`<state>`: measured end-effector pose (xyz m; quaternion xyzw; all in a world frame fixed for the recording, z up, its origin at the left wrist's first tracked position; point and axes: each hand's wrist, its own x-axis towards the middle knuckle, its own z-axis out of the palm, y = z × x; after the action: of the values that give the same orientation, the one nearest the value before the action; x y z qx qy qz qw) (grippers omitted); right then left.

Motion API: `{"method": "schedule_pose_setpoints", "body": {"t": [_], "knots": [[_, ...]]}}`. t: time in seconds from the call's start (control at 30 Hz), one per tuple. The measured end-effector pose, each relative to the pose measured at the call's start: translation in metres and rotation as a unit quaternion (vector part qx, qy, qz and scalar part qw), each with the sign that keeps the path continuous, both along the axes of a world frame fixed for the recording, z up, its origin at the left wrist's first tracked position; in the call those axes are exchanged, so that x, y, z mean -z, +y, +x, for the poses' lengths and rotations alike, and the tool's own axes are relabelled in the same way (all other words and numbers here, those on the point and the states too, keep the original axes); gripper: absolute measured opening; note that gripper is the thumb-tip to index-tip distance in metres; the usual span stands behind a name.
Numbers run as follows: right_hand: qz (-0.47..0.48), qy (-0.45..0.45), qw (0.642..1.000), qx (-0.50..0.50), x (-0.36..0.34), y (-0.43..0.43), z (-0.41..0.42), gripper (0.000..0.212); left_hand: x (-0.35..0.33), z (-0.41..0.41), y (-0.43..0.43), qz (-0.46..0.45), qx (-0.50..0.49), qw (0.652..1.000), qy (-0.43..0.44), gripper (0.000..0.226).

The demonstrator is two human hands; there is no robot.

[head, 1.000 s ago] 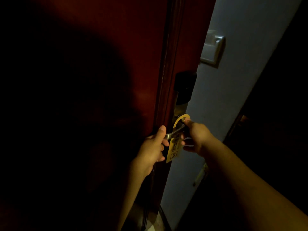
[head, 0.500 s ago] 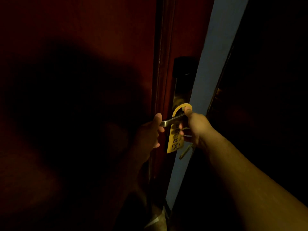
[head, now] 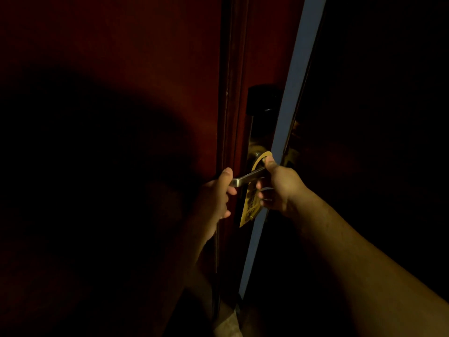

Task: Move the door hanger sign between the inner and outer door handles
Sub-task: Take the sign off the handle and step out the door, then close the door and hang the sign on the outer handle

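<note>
Where the sign hangs: the yellow door hanger sign (head: 250, 205) has its hook arched over the silver lever handle (head: 247, 176), close to the lock plate (head: 257, 135). Its printed body drops below the lever, tilted, with the lower corner swung left.
Right hand (head: 279, 188): grips the sign, one fingertip on the upper end of the hook and the other fingers curled beside the card's body.
Left hand (head: 216, 193): closed round the lever's free end, thumb laid on top.
In the way: the lever runs through the hook; the grip on its free end closes one side and the lock plate stands on the other.
Lock plate: tall and brass-toned with a black cap on top, set near the door's right edge.
Door (head: 145, 69): dark red, with a vertical moulding (head: 232, 93) just left of the lock plate; heavy shadow covers its left and lower parts.
Pale strip (head: 294, 93): a narrow grey-blue band running top to bottom just right of the lock plate, crossed by the right wrist. Beyond it all is black, and what stands there cannot be told.
Floor (head: 227, 322): a small lighter patch at the door's bottom edge.
</note>
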<state>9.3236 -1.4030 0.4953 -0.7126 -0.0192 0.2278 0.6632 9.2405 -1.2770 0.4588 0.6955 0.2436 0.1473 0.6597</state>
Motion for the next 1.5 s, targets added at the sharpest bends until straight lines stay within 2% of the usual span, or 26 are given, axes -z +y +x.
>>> {"method": "schedule_pose_setpoints", "body": {"t": [0.17,0.4,0.57,0.93,1.23,1.5], "knots": [[0.032,0.033,0.999,0.011,0.003,-0.005,-0.007,0.048,0.002,-0.01,0.0,-0.03,0.029,0.998,-0.046,0.05],[0.027,0.047,0.998,0.024,0.003,-0.013,-0.018,0.044,0.001,-0.017,-0.004,-0.063,0.045,0.996,-0.045,0.052],[0.02,0.045,0.998,0.04,0.006,-0.033,-0.033,0.039,-0.003,-0.024,-0.012,-0.059,0.029,0.996,-0.056,0.046],[0.046,0.026,0.99,0.13,-0.018,-0.106,-0.084,0.045,-0.022,-0.057,-0.055,-0.05,0.089,0.992,-0.068,0.045],[0.098,-0.017,0.983,0.156,-0.034,-0.228,-0.177,0.043,-0.044,-0.126,-0.157,-0.096,0.174,0.978,-0.061,0.041],[0.094,-0.075,0.958,0.261,-0.066,-0.378,-0.281,0.041,-0.08,-0.189,-0.311,-0.052,0.299,0.946,-0.117,0.041]]}}
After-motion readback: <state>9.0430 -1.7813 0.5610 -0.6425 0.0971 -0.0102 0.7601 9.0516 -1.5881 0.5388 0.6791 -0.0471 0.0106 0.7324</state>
